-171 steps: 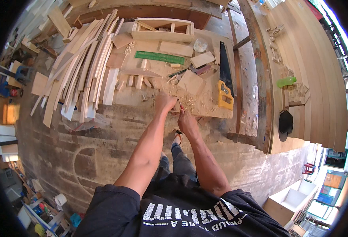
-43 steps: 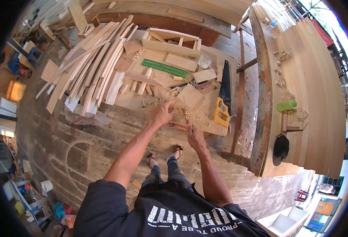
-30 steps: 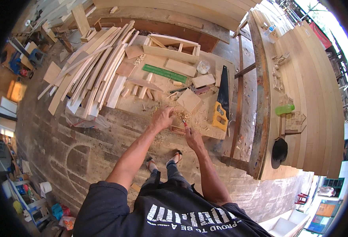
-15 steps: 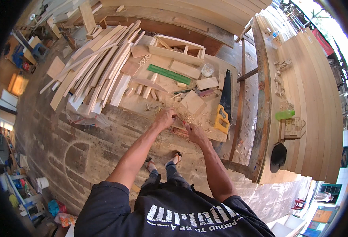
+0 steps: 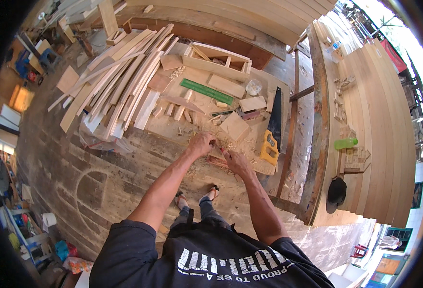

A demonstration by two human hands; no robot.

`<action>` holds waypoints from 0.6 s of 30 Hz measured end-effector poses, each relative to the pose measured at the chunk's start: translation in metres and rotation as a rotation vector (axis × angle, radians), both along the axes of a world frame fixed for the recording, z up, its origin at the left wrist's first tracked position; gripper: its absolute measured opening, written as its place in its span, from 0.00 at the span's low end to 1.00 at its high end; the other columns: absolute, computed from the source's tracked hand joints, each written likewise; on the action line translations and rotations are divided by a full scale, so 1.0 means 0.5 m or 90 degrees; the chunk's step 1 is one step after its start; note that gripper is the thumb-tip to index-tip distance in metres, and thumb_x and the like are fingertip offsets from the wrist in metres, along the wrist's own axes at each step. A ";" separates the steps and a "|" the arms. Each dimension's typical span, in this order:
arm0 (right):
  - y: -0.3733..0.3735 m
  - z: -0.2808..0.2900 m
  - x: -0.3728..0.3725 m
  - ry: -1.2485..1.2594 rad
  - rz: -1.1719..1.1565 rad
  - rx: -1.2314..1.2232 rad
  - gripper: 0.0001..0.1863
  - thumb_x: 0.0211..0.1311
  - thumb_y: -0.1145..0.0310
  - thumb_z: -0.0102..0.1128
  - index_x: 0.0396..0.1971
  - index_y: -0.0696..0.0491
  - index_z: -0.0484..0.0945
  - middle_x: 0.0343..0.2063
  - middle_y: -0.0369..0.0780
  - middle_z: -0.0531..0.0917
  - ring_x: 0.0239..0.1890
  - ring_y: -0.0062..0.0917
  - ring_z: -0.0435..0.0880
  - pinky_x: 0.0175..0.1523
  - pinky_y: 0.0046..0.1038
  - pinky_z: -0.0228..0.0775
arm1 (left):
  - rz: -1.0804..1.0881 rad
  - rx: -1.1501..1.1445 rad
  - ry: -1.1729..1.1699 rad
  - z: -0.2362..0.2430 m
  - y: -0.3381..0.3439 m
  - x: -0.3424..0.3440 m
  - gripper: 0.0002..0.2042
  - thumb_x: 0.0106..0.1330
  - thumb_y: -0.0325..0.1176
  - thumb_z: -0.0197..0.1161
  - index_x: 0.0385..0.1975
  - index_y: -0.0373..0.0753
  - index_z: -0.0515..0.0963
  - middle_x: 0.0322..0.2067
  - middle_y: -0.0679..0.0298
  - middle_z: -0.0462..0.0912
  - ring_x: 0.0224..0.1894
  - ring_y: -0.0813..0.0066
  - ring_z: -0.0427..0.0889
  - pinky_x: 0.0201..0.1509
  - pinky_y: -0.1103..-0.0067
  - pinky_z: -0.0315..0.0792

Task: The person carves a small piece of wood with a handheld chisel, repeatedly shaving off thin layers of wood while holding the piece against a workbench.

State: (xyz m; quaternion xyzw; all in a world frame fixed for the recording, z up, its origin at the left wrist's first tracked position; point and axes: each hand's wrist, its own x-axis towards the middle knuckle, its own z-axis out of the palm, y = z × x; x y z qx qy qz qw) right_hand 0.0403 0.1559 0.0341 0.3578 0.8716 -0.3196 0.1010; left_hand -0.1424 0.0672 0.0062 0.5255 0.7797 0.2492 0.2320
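Observation:
Over the near edge of the low work board, my left hand (image 5: pixel 202 143) is closed, its fingertips pinched around something small and brownish that I cannot make out. My right hand (image 5: pixel 237 163), just to its right and slightly nearer, is wrapped around a thin tool with a red handle (image 5: pixel 223 150). That tool's tip points up-left to the left fingertips; its exact kind is too small to tell. Pale wood shavings (image 5: pixel 228 142) lie beneath and beyond both hands. A square wooden piece (image 5: pixel 235 126) rests just past them, and a yellow-handled handsaw (image 5: pixel 270 144) lies to the right.
A large stack of wooden strips (image 5: pixel 120 81) fills the far left. On the board (image 5: pixel 262 165) lie a green ruler (image 5: pixel 206 91), a wooden box frame (image 5: pixel 216 67), a clear jar (image 5: pixel 253 87) and small offcuts. To the right, a plank-covered bench (image 5: pixel 379 120) bears a green bottle (image 5: pixel 346 143) and black cap (image 5: pixel 336 195).
My right hand has shifted slightly left, toward my left hand, with the red-handled tool still in its grip. My left hand stays nearly in place; the whole view has moved very slightly.

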 end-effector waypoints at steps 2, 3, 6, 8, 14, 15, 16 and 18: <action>0.000 -0.001 -0.002 -0.020 -0.002 0.000 0.27 0.71 0.49 0.38 0.36 0.60 0.76 0.35 0.57 0.81 0.43 0.53 0.79 0.49 0.47 0.67 | 0.007 -0.013 -0.004 0.011 0.000 0.005 0.08 0.53 0.31 0.65 0.33 0.45 0.84 0.37 0.64 0.83 0.42 0.61 0.82 0.46 0.67 0.76; -0.001 0.002 -0.004 -0.031 -0.002 0.003 0.27 0.71 0.49 0.38 0.36 0.60 0.77 0.35 0.58 0.81 0.43 0.53 0.79 0.49 0.48 0.67 | 0.012 -0.013 -0.011 0.013 -0.001 0.005 0.08 0.53 0.31 0.65 0.33 0.45 0.84 0.37 0.64 0.83 0.42 0.61 0.82 0.46 0.68 0.76; -0.008 0.012 -0.010 -0.040 -0.009 0.018 0.28 0.72 0.48 0.38 0.36 0.59 0.78 0.35 0.58 0.82 0.42 0.54 0.80 0.48 0.50 0.69 | 0.020 -0.024 -0.026 0.018 -0.002 0.004 0.07 0.54 0.31 0.64 0.33 0.46 0.84 0.37 0.64 0.84 0.43 0.62 0.82 0.46 0.68 0.76; -0.010 0.015 -0.011 -0.041 -0.010 0.028 0.28 0.72 0.48 0.38 0.37 0.59 0.79 0.34 0.57 0.82 0.42 0.54 0.81 0.48 0.51 0.70 | 0.019 -0.042 -0.027 0.020 0.000 0.003 0.07 0.55 0.31 0.64 0.33 0.46 0.84 0.38 0.64 0.84 0.43 0.62 0.82 0.46 0.68 0.76; -0.024 0.041 -0.024 -0.071 -0.006 0.021 0.28 0.72 0.51 0.36 0.35 0.61 0.79 0.34 0.59 0.81 0.42 0.55 0.80 0.49 0.51 0.69 | -0.017 -0.044 0.014 0.001 0.008 0.006 0.08 0.56 0.30 0.63 0.35 0.47 0.84 0.38 0.65 0.84 0.43 0.62 0.83 0.46 0.68 0.76; -0.030 0.054 -0.030 -0.073 -0.007 0.027 0.29 0.72 0.51 0.36 0.35 0.61 0.79 0.34 0.59 0.81 0.41 0.55 0.80 0.49 0.51 0.69 | -0.046 -0.025 0.022 -0.012 0.008 0.004 0.09 0.56 0.30 0.63 0.35 0.47 0.84 0.37 0.64 0.84 0.43 0.62 0.83 0.46 0.68 0.76; -0.033 0.061 -0.036 -0.075 -0.008 0.033 0.29 0.72 0.51 0.36 0.35 0.61 0.80 0.33 0.60 0.81 0.41 0.56 0.80 0.48 0.51 0.70 | -0.075 -0.005 0.030 -0.025 0.009 -0.002 0.09 0.56 0.29 0.63 0.36 0.47 0.84 0.37 0.64 0.84 0.43 0.62 0.83 0.46 0.67 0.76; -0.029 0.057 -0.042 -0.085 0.001 0.044 0.29 0.73 0.51 0.36 0.34 0.61 0.80 0.32 0.60 0.82 0.40 0.56 0.81 0.47 0.51 0.70 | -0.108 -0.024 0.048 -0.031 0.016 -0.006 0.10 0.55 0.29 0.63 0.37 0.48 0.83 0.36 0.63 0.85 0.42 0.61 0.84 0.45 0.67 0.77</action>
